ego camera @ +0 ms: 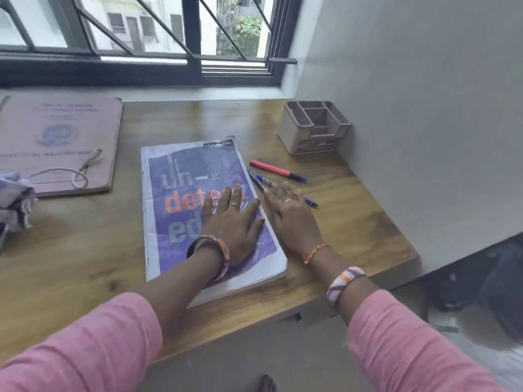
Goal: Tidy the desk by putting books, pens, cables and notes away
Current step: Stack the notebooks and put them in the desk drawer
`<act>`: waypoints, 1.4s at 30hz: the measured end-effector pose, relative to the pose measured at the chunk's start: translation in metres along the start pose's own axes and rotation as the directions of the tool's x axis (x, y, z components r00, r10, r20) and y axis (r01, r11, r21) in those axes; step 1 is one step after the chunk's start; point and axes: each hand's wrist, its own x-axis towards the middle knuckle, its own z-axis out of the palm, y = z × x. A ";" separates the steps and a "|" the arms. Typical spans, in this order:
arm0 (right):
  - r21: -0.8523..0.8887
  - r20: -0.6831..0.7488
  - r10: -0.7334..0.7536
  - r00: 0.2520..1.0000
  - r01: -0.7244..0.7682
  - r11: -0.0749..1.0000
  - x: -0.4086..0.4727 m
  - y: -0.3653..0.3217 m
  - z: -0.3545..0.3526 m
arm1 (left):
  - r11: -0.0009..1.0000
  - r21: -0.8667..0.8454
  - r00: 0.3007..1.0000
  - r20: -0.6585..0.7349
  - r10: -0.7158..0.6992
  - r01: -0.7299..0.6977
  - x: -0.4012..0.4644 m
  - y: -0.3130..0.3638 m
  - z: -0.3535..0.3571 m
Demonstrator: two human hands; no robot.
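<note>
Left hand (236, 222) flat on purple notebook (198, 193), fingers straight; right hand (291, 213) relaxed, resting beside it, touching blue pens (261, 182) on table (353, 222).

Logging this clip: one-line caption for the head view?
Left hand flat on purple notebook, right hand over pens beside it; organizer stands empty.

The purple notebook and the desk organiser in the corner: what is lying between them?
In the head view, pens: a red pen and blue pens lie on the desk between the purple notebook and the organiser.
</note>
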 end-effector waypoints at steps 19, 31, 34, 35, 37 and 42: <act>-0.094 -0.307 0.052 0.950 -0.084 0.992 0.039 0.067 -0.005 | 0.989 -0.021 0.985 -0.087 -0.149 0.148 0.008 0.004 0.005; -0.143 -0.462 -0.311 0.831 0.276 0.950 0.036 0.063 0.000 | 0.977 -0.041 0.970 -0.121 -0.213 0.209 0.012 0.004 0.005; -0.150 -0.482 -0.356 0.801 0.325 0.934 0.035 0.065 0.000 | 0.976 -0.056 0.969 -0.120 -0.216 0.211 0.015 0.005 0.006; -0.161 -0.483 -0.374 0.791 0.340 0.927 0.034 0.065 -0.001 | 0.976 -0.057 0.969 -0.117 -0.216 0.210 0.016 0.005 0.006; -0.166 -0.474 -0.397 0.786 0.364 0.917 0.033 0.062 -0.002 | 0.977 -0.039 0.971 -0.103 -0.215 0.212 0.016 0.004 0.006; -0.140 -0.459 -0.387 0.800 0.365 0.921 0.033 0.060 -0.001 | 0.982 0.012 0.981 -0.062 -0.186 0.187 0.016 0.002 0.004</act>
